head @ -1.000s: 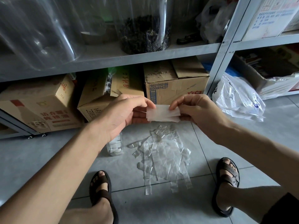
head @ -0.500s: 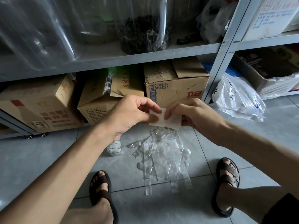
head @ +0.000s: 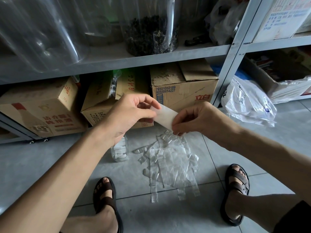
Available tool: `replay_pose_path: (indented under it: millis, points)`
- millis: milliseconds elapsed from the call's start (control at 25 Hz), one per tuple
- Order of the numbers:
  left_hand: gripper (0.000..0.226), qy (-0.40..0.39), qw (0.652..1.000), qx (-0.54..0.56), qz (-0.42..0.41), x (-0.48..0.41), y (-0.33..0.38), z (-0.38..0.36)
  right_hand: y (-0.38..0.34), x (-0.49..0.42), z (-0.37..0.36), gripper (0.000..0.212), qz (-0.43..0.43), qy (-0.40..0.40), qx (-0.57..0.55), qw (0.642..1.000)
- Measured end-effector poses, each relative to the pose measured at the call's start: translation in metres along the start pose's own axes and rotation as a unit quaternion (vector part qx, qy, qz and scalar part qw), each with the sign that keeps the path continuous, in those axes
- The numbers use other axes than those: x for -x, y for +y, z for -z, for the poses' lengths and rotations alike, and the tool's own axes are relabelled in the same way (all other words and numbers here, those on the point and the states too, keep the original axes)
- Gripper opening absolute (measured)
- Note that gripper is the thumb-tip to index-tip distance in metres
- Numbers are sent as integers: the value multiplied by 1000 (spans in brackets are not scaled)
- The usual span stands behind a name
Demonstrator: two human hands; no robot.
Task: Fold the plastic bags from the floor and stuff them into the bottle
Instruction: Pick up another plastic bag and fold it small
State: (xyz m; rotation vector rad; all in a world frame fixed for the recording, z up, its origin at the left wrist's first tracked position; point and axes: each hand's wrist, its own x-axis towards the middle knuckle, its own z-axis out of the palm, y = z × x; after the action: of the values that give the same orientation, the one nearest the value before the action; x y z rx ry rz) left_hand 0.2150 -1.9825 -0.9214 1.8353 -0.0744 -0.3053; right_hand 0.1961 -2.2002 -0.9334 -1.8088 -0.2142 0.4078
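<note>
A folded whitish plastic bag [head: 165, 117] hangs in the air between my hands as a small tilted rectangle. My left hand [head: 127, 115] pinches its upper left end between thumb and fingers. My right hand [head: 196, 120] pinches its lower right end. Below them, several flat clear plastic bags [head: 170, 163] lie in a loose pile on the grey tile floor. A clear plastic bottle [head: 120, 151] lies on the floor left of the pile, partly hidden under my left wrist.
Grey metal shelving [head: 117, 59] stands ahead, with cardboard boxes [head: 183, 91] under its lowest shelf and clear containers above. A filled white plastic bag [head: 247, 101] sits on the floor at right. My sandalled feet [head: 105, 197] flank the pile.
The hands first came together, folding the bag shorter. Now they have drawn slightly apart again and the folded bag is tilted, left end higher.
</note>
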Motion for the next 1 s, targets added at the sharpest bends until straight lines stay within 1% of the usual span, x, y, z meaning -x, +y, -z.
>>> replay_pose_path:
  millis: [120,200,360,440,520,600,720,760,800,920,1000]
  points:
    - [18,-9,1000,28,9,1,-1,-3,1,-1,-2,14,0,18,-33,999]
    - [14,-12,1000,19,2,0,-2,-6,0,-1,-3,14,-1,16,-44,999]
    - [26,-3,998,-51,-39,-2,-3,-7,0,-2,-1,7,1,20,-74,997]
    - [29,-31,994,-88,-56,1,-2,-11,2,-4,1,11,-5,36,-86,996]
    - [31,-50,991,-104,-69,2,-1,-15,5,-7,0,15,-16,40,-67,997]
    - [38,-46,993,-86,-67,1,-1,-16,7,-7,-1,18,-27,32,-43,998]
    - [57,-12,1000,-9,-10,-1,-5,-19,7,-6,-2,15,-28,29,-38,998]
    - [58,-9,1000,8,7,0,-7,-22,7,-6,-2,13,-27,33,-49,998]
    - [53,-14,999,24,21,1,-8,-25,6,-6,-2,11,-26,36,-65,997]
    - [23,-18,997,58,42,1,-9,-32,4,-6,-2,7,-30,44,-112,992]
    - [14,-3,997,67,45,-1,-9,-31,4,-6,-1,6,-33,49,-120,991]
